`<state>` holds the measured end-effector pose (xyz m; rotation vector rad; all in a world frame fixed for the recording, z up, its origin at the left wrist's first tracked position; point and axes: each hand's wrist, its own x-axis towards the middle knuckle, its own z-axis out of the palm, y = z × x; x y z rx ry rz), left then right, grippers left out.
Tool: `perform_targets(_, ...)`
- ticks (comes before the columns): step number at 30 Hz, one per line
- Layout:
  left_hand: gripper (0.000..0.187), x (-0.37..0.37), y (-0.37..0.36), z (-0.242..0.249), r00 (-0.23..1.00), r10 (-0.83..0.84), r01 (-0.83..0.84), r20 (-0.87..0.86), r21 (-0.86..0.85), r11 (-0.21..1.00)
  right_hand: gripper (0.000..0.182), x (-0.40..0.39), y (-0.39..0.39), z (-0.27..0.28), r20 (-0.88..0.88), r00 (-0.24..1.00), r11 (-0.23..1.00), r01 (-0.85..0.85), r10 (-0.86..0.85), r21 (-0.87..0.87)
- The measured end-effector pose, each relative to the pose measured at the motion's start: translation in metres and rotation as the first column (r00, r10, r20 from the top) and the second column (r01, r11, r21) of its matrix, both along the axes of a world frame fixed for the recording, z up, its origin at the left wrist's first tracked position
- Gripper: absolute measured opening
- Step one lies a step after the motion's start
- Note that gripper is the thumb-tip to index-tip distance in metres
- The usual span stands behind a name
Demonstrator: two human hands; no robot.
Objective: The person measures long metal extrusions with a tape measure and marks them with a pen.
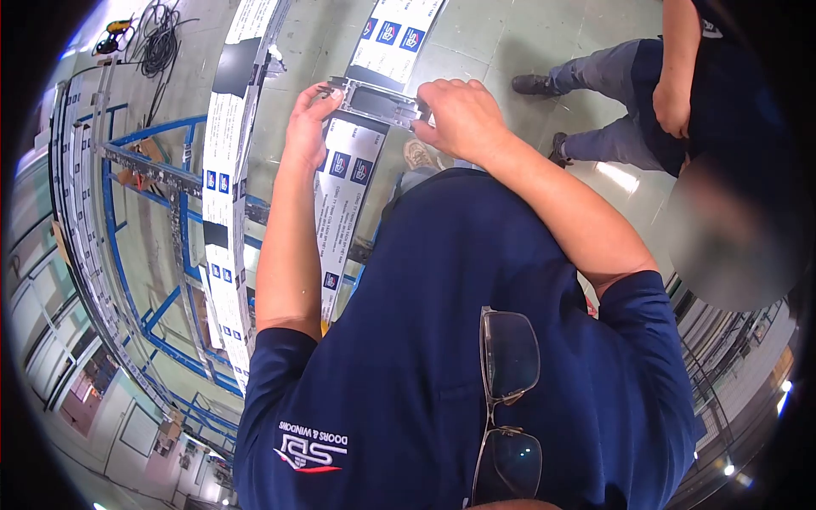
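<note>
The metal piece [378, 104] sits between your two hands, crosswise over a long wrapped bar [342, 195]. Your left hand [306, 123] has thumb and fingers clamped on its left end; your right hand [463, 115] grips the other end, thumb at the near corner. Holding both ends probably keeps it steady and square to the bar; whether it touches the bar, you cannot tell from here. The piece is short and boxy, with thin silvery edges around a dark, smooth hollow. Below your fingers, the bar is flat and straight, its white film printed with blue logos, likely kept on against scratches. Left of your left fingers runs a second bar [223, 161] in similar film, and farther left a blue stand [176, 125] of painted metal. Well right of your right fingers stands another person [722, 110].
</note>
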<state>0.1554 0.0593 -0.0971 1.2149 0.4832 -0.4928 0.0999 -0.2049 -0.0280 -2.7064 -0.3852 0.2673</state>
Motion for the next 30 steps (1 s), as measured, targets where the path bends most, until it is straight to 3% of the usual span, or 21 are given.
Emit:
perform_targets(5,0.048,0.000,0.000,0.000,1.000,-0.010,0.010,-0.003,0.006,1.000,0.033,-0.003,-0.002,-0.007,0.002,0.999,0.999,-0.032,0.032,0.011)
perform_targets(10,0.048,0.001,0.002,-0.002,1.000,-0.016,0.016,-0.011,0.017,1.000,0.035,-0.010,-0.004,-0.007,0.127,0.992,0.998,-0.025,0.018,0.051)
perform_targets(30,0.051,0.000,0.001,-0.001,1.000,-0.021,0.021,-0.004,0.014,1.000,0.027,-0.005,-0.003,-0.016,0.102,0.993,0.993,-0.065,0.054,0.100)
